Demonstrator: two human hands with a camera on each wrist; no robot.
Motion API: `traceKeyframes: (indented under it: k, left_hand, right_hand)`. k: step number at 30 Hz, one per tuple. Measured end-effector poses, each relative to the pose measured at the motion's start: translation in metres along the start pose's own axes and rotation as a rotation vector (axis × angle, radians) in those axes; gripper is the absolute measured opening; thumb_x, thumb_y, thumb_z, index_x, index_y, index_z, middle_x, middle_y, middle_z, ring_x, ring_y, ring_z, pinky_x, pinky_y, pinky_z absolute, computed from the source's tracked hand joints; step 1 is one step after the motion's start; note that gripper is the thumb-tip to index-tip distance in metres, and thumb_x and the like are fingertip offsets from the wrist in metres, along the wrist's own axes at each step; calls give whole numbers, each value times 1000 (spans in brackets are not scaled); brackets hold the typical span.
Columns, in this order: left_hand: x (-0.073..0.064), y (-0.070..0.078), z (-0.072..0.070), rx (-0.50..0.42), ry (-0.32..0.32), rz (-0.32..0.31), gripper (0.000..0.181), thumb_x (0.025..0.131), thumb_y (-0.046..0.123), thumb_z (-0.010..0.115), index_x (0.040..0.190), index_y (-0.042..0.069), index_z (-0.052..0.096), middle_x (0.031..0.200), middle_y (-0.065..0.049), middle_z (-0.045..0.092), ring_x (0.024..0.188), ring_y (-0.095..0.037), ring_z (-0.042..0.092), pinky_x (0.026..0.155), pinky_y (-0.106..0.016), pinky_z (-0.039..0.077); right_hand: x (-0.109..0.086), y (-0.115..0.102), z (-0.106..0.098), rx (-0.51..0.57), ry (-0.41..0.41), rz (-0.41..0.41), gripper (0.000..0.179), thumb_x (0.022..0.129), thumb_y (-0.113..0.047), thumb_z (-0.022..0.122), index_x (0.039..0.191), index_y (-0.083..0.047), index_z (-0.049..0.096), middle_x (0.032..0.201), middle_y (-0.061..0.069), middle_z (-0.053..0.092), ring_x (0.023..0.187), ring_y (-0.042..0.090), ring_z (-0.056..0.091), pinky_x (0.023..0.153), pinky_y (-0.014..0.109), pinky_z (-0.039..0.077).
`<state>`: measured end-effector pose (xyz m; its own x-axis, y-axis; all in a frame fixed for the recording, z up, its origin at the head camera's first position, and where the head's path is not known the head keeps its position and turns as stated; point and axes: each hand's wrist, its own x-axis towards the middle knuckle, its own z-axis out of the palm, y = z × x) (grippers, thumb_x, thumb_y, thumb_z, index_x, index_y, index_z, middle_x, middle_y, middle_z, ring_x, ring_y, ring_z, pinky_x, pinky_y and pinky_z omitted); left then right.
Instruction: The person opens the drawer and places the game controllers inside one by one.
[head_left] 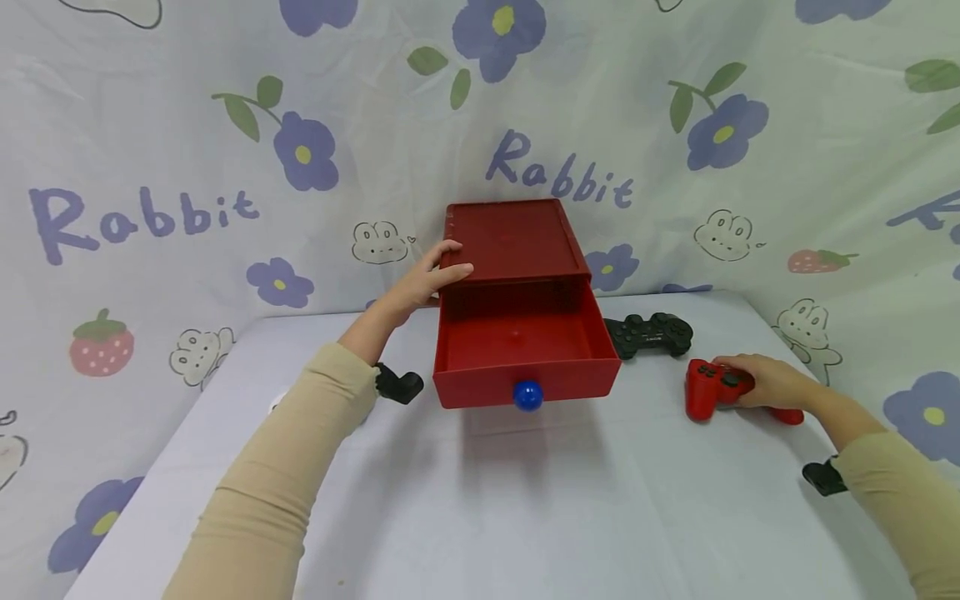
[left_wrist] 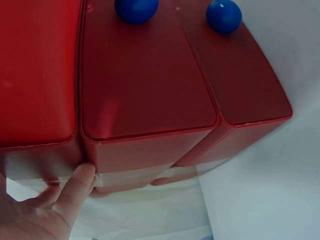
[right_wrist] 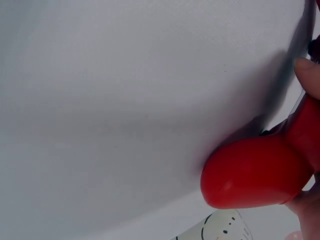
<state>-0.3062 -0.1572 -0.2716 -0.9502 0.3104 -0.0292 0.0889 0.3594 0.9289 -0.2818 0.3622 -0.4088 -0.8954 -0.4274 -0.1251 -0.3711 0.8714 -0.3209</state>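
Right hand: the person's right hand [head_left: 772, 383] is curled over a glossy red two-handled game controller [head_left: 701, 390], thumb and fingers on opposite sides; the hold across its middle probably balances the two handles.
Left hand: the left hand [head_left: 423, 282], fingers spread, rests at the left edge of a dark-red plastic drawer cabinet [head_left: 513, 242], seemingly to steady it.
Red controller: right of the cabinet, at the white-covered table [head_left: 660, 500]; whether it touches the cloth I cannot tell. Its long axis runs roughly left to right, the left handle pointing toward the person; the hand partly covers the right one.
Open drawer: the bright-red top drawer [head_left: 480, 387] faces the person, round blue knob [head_left: 528, 396] foremost.
Lower drawers: two closed dark-red drawers [left_wrist: 150, 75] beneath.
Black controller: a black two-handled game controller [head_left: 651, 334] lies just beside the cabinet, partly hidden by the drawer.
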Motion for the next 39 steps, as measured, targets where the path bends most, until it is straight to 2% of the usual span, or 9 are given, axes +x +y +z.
traceKeyframes:
  k: [6, 12, 17, 23, 29, 33, 39]
  left_hand:
    - [-2, 3, 1, -3, -7, -11, 55, 89, 34, 50, 136, 19, 25, 138, -11, 27, 118, -29, 37, 92, -48, 39]
    - [-1, 1, -1, -7, -6, -17, 56, 89, 34, 49, 137, 20, 24, 139, -12, 27, 119, -30, 36, 94, -50, 38]
    - [-1, 0, -1, -15, -2, -14, 56, 89, 34, 50, 137, 20, 24, 139, -13, 27, 119, -31, 36, 95, -52, 37]
    - [0, -1, 0, -15, 2, -5, 56, 88, 35, 51, 136, 20, 25, 138, -12, 29, 118, -30, 37, 94, -51, 38]
    - [0, -1, 0, -25, 0, -10, 56, 88, 34, 50, 136, 19, 25, 138, -12, 29, 119, -30, 37, 94, -52, 37]
    - [-3, 4, 1, -45, -8, -18, 55, 89, 30, 49, 136, 17, 25, 138, -14, 28, 119, -31, 36, 94, -53, 36]
    - [-17, 21, 5, -28, -14, -15, 54, 89, 26, 47, 136, 13, 24, 138, -17, 29, 117, -31, 38, 91, -47, 39]
  right_hand:
    - [-2, -1, -4, -16, -4, 0, 66, 69, -20, 77, 125, 2, 49, 111, 25, 57, 95, 35, 53, 76, 53, 45]
    - [-4, -7, -14, -43, 33, -39, 59, 69, -14, 75, 121, 1, 53, 102, 14, 62, 88, 26, 55, 71, 43, 47]
    - [-4, -16, -23, -52, 43, -40, 57, 69, -15, 75, 120, -1, 55, 96, 8, 62, 84, 21, 54, 66, 39, 46]
    - [-1, -24, -33, -46, 50, -52, 58, 70, -16, 76, 121, 0, 54, 97, 8, 62, 84, 20, 54, 67, 39, 47]
    - [1, -39, -47, -110, 93, -74, 58, 67, -14, 77, 120, -1, 55, 93, 6, 62, 79, 18, 53, 64, 34, 44]
    - [1, -51, -56, -134, 111, -75, 58, 67, -13, 77, 120, -1, 55, 92, 5, 61, 77, 17, 52, 62, 32, 43]
    - [1, -71, -74, -181, 138, -93, 56, 66, -13, 77, 118, -4, 57, 85, 1, 60, 72, 15, 51, 61, 30, 40]
